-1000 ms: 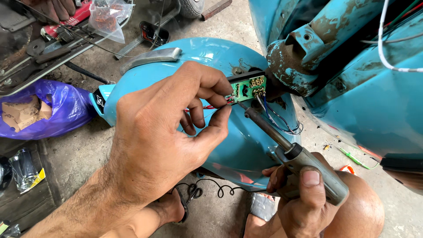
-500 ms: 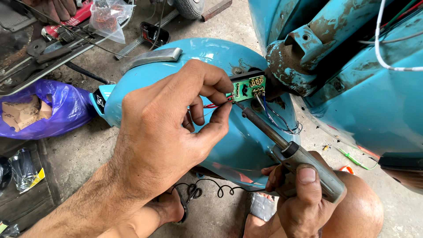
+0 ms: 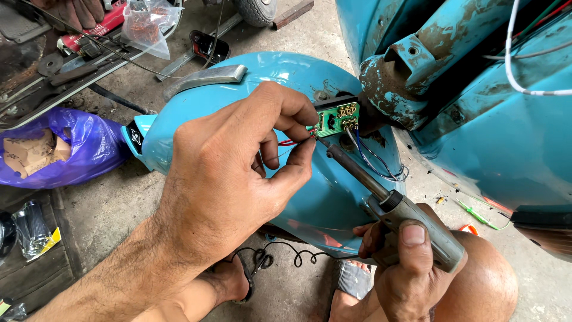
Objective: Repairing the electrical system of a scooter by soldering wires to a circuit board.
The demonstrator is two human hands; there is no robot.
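**Both hands closed in on the green board, iron tip at its lower left corner**

Your left hand [image 3: 238,179] fills the middle of the frame, fingers curled tight, with thumb and forefinger pinching a thin red wire [image 3: 290,142] just left of the small green circuit board [image 3: 337,117]. Since a second ago this hand has barely shifted; the pinch has crept a touch nearer the board's edge, so the wire end now sits right at the joint. That reads as the wire being placed and held steady for the tip.

Moving right, the board sits upper centre of the frame, on the curved turquoise panel [image 3: 322,203], close under the rusty blue bracket [image 3: 405,83]. Blue and dark wires [image 3: 381,164] trail from its lower edge.

Your right hand [image 3: 411,268], lower right of the frame, is wrapped fully round the grey handle of the soldering iron [image 3: 381,191], thumb pressed flat on top. The iron has slid slightly up and left compared with the earlier views, and its tip now appears to touch the board's lower left corner, beside the wire.

The iron's long axis runs diagonally: handle at lower right, dark shaft rising to upper left, tip pointing at the board. The red wire lies roughly level, pointing right toward the same spot.
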